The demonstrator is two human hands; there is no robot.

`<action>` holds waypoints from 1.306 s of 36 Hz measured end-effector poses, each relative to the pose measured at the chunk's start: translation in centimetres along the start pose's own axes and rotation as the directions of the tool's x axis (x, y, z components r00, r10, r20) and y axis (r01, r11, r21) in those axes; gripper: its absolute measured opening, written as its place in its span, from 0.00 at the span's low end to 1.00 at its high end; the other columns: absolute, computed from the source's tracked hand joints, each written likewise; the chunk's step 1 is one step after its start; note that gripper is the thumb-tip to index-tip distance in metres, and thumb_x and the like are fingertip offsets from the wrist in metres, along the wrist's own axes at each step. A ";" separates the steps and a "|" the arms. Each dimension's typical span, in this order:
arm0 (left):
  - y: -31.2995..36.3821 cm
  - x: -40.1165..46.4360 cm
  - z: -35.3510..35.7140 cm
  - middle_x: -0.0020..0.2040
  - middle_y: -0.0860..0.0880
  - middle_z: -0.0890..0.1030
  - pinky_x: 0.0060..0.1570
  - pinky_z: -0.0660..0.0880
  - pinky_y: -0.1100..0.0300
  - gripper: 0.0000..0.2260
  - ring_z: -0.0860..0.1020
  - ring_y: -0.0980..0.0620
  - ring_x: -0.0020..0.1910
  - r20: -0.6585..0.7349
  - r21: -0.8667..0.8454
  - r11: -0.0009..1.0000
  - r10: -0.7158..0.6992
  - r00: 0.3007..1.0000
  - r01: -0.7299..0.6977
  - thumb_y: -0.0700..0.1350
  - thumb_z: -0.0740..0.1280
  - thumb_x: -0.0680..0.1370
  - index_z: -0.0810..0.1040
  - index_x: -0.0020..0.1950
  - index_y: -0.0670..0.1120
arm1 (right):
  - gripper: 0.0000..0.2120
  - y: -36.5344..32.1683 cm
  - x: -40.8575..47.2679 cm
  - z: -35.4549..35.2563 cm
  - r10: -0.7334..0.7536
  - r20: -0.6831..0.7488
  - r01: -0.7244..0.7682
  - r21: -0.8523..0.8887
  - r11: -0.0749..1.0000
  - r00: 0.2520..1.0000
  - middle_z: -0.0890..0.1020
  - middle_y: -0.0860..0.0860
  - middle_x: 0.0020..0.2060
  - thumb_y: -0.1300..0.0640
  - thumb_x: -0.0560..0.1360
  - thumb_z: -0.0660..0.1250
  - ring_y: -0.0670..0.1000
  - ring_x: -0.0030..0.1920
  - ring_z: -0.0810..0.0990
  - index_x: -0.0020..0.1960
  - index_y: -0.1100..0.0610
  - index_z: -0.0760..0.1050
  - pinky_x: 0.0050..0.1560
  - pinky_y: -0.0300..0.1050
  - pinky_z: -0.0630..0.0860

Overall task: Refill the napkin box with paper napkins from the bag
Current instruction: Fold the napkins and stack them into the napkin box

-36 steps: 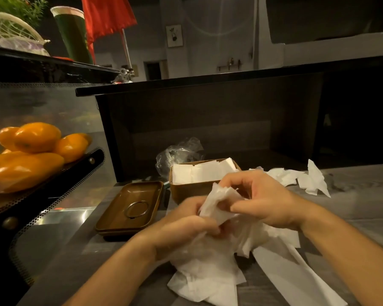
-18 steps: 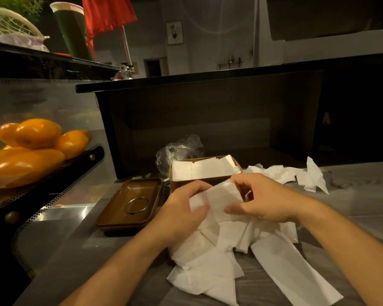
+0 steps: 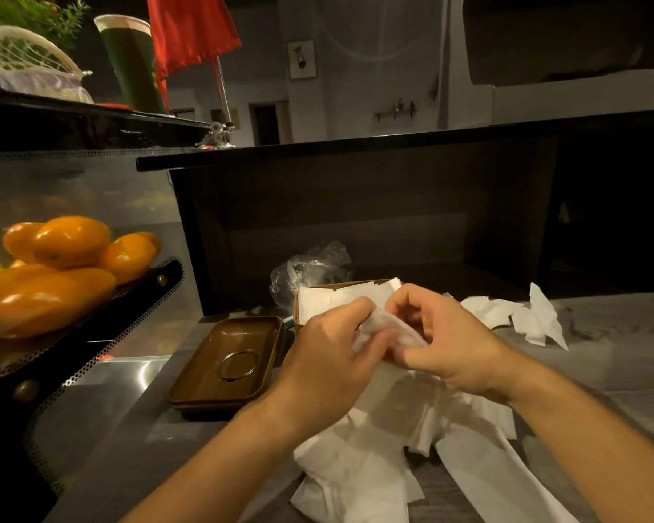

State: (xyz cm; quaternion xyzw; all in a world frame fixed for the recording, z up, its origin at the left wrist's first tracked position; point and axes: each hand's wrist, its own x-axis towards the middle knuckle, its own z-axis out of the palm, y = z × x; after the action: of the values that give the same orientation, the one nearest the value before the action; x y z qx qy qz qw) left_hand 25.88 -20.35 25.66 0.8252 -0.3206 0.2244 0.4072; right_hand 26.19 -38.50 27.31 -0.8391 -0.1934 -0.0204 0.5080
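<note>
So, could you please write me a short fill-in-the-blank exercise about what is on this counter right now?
1. Both hands, left hand and right hand, pinch one white ____.
2. The napkin box already holds ____ napkins.
3. A metal ____ lies in the brown tray left of the box.
4. The crumpled clear bag lies ____ the box.

Missing words: napkin; white; ring; behind

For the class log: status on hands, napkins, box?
Left hand and right hand both pinching one napkin. Napkin box already holds napkins. Nothing blocking it.
</note>
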 end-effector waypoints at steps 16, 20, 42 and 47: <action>-4.0 5.7 -2.1 0.47 0.59 0.80 0.38 0.81 0.66 0.04 0.82 0.58 0.44 -0.136 -0.011 0.968 -0.250 0.959 0.251 0.48 0.67 0.81 0.74 0.49 0.58 | 0.01 -1.7 4.8 -1.4 0.248 -0.173 -0.258 -0.041 0.965 0.953 0.84 0.48 0.47 0.54 0.78 0.71 0.49 0.50 0.83 0.48 0.49 0.80 0.45 0.42 0.81; -5.9 7.3 -3.5 0.44 0.56 0.82 0.42 0.82 0.62 0.01 0.82 0.58 0.41 -0.108 0.050 0.954 -0.288 0.952 0.294 0.48 0.68 0.81 0.79 0.49 0.53 | 0.02 -2.0 7.3 -0.8 0.259 -0.156 -0.278 -0.118 0.953 0.953 0.82 0.48 0.48 0.56 0.78 0.71 0.48 0.50 0.81 0.47 0.50 0.81 0.46 0.42 0.81; -10.0 9.4 -6.3 0.62 0.55 0.80 0.57 0.74 0.63 0.14 0.76 0.61 0.54 0.375 0.566 0.816 -0.378 0.847 0.114 0.52 0.69 0.80 0.81 0.64 0.53 | 0.12 -1.3 14.9 4.0 0.362 -0.151 -0.375 -0.609 0.699 0.920 0.83 0.52 0.49 0.48 0.76 0.73 0.55 0.50 0.83 0.57 0.52 0.82 0.51 0.50 0.80; -9.9 9.9 -6.8 0.63 0.55 0.79 0.62 0.77 0.52 0.28 0.77 0.55 0.59 0.428 0.580 0.805 -0.432 0.794 0.126 0.67 0.70 0.73 0.78 0.67 0.54 | 0.07 -1.0 13.8 3.0 0.118 -0.086 -0.146 -0.608 0.781 0.989 0.80 0.45 0.43 0.46 0.75 0.74 0.46 0.43 0.80 0.47 0.44 0.76 0.45 0.45 0.80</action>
State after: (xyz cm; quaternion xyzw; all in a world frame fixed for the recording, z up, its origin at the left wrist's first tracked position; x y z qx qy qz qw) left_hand 39.04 -13.63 30.52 0.9720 -0.2176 -0.0044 0.0891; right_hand 38.12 -31.37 29.89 -0.9691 -0.1061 -0.0641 0.2132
